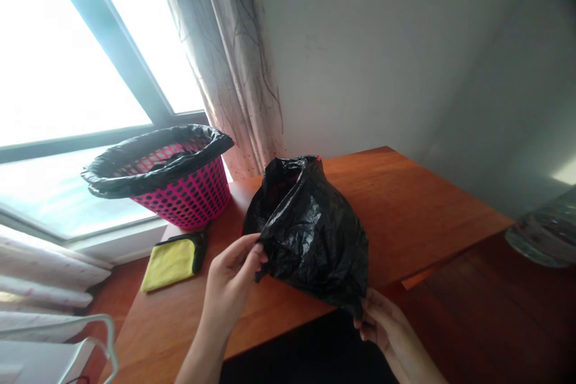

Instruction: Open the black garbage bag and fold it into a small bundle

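A crumpled black plastic bag (315, 240) stands near the front edge of the wooden table, its top partly gaping. Thumb and fingers of my left hand (236, 276) pinch its left edge. Lower down, at the near right corner of the bag, my right hand (384, 324) grips the plastic. Small bits of red show at the bag's left side and top; what lies under the plastic is hidden. Left of the bag is a pink perforated basket (193, 198) with a black bag liner (157, 183) folded over its rim.
On the table (405, 210), a folded yellow and dark cloth (173, 261) lies in front of the basket. Behind are a window (81, 72), a curtain (229, 54) and a wall. A white metal frame (108, 336) stands lower left; a clear plastic object (540, 240) is at right.
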`<action>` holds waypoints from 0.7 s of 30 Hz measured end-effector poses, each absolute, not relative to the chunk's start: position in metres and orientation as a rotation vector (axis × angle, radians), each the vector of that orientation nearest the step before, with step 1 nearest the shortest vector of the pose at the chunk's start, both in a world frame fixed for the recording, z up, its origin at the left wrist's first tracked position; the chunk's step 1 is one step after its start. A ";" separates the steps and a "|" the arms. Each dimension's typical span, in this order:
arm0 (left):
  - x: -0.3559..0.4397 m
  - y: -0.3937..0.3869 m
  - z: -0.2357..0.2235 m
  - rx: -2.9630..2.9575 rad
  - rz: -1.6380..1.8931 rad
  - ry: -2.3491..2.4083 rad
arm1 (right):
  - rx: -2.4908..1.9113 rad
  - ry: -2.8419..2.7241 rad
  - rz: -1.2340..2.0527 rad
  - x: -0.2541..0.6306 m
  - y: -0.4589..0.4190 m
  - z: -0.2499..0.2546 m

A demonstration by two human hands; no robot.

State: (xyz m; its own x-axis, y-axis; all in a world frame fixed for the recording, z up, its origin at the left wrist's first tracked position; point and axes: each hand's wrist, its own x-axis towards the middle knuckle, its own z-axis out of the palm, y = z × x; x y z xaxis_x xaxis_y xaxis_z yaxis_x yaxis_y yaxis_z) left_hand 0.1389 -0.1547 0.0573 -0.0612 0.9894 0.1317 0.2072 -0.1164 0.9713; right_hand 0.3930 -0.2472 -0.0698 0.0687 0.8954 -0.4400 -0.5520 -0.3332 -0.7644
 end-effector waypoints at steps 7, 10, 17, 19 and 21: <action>0.135 -0.154 0.053 1.370 1.254 1.346 | -1.138 -0.409 1.550 0.396 -0.244 -0.059; 0.132 -0.153 0.048 1.342 1.283 1.298 | -1.130 -0.408 1.539 0.397 -0.244 -0.055; 0.128 -0.150 0.039 1.231 1.332 1.305 | -1.146 -0.541 1.546 0.391 -0.250 -0.046; 0.128 -0.149 0.037 1.193 1.338 1.314 | -1.194 -0.582 1.532 0.390 -0.249 -0.046; 0.127 -0.149 0.035 1.160 1.342 1.324 | -1.218 -0.603 1.510 0.390 -0.247 -0.047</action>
State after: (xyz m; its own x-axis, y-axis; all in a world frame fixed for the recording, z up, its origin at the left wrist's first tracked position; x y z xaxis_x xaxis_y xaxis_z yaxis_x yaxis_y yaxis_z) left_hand 0.1268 -0.1487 0.0349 -0.1603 0.9866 0.0291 0.0161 -0.0269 0.9995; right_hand 0.3900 -0.2474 -0.0467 0.0748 0.9226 -0.3783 -0.4087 -0.3177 -0.8556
